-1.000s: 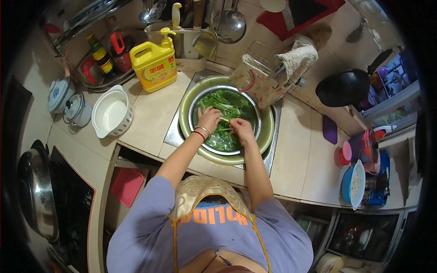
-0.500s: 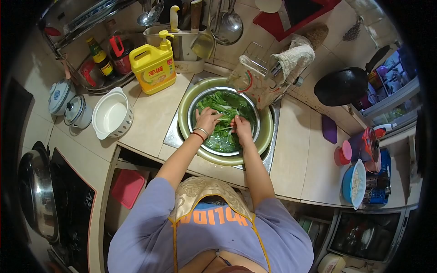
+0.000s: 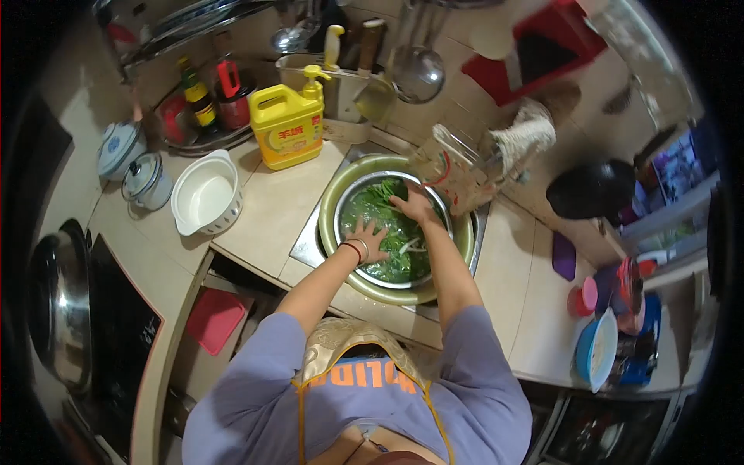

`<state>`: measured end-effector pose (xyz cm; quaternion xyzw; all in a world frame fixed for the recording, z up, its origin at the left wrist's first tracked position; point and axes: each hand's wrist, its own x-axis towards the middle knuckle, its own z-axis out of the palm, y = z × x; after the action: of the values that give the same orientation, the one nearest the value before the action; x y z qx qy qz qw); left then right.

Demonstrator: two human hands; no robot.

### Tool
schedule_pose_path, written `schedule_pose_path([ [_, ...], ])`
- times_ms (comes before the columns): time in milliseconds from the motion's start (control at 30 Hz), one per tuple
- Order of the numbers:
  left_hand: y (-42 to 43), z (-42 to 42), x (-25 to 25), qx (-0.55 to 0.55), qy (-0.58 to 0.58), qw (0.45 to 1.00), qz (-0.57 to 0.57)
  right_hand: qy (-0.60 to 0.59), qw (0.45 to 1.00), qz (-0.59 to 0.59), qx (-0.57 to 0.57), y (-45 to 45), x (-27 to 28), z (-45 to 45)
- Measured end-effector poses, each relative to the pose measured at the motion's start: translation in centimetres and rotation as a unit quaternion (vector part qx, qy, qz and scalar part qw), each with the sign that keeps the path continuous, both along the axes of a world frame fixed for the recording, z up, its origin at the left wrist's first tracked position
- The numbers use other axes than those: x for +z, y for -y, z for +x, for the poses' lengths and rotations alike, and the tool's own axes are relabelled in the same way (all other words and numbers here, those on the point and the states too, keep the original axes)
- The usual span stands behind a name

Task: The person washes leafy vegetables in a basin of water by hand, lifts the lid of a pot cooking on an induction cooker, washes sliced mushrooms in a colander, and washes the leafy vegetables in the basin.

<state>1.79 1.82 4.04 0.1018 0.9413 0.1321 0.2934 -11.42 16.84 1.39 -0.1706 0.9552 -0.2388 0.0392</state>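
Leafy greens with pale stems float in water in a silver metal basin. That basin sits inside a larger yellow-green basin over the sink. My left hand lies on the greens at the near left of the inner basin, fingers spread and holding nothing. On the far right side, my right hand touches the greens by the inner rim. Its thumb stands apart from its fingers, whose tips are partly hidden. A bracelet and a red band circle my left wrist.
A yellow detergent jug and a white pot stand on the left counter. Behind the basins, a rack holds a cloth. A dark pan hangs at the right, above a blue colander.
My hands have moved apart. The right went to the far side of the basin, and the left came nearer with its fingers spread. The camera view has shifted.
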Motion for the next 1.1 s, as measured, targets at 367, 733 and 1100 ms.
schedule_pose_path([
  [367, 0.5, 0.1, -1.3, -0.01, -0.016, 1.0, 0.025, 0.319, 0.942, 0.068, -0.077, 2.2, 1.9, 0.2],
  [733, 0.7, -0.2, -0.5, -0.02, -0.021, 1.0, -0.01, 0.362, 0.914, -0.186, -0.004, 0.2, 2.8, 3.1],
  [1100, 1.1, -0.9, -0.8, 0.167, -0.175, 0.966, 0.089, 0.003, 1.0, -0.023, 0.008, -1.4, 6.8, 11.9],
])
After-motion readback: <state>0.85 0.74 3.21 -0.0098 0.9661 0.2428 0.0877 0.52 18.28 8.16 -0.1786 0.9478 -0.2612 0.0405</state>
